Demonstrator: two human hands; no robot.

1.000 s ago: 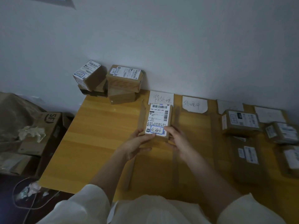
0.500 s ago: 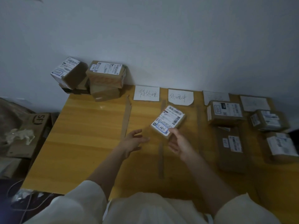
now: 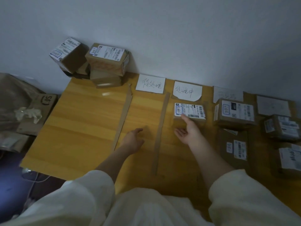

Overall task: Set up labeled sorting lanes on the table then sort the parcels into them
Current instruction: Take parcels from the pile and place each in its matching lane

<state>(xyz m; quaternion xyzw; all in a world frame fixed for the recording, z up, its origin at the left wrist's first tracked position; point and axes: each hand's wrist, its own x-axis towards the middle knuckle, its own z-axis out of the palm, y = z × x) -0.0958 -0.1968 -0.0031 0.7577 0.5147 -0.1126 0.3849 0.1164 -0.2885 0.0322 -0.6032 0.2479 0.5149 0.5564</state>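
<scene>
Parcel [image 3: 189,112] sits flat on desk [image 3: 81,128] in second lane, just below its handwritten lane label [image 3: 187,92]. Right hand [image 3: 189,129] touches its near edge, fingers loose, not gripping. Left hand [image 3: 133,139] open, empty, over first lane. Unsorted parcel stack [image 3: 104,62] far left corner.

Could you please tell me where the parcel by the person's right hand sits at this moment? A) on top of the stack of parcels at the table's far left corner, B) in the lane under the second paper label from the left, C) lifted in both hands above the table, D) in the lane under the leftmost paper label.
B: the parcel lies on the table just below the second paper label, with the right hand touching its near edge.
</scene>
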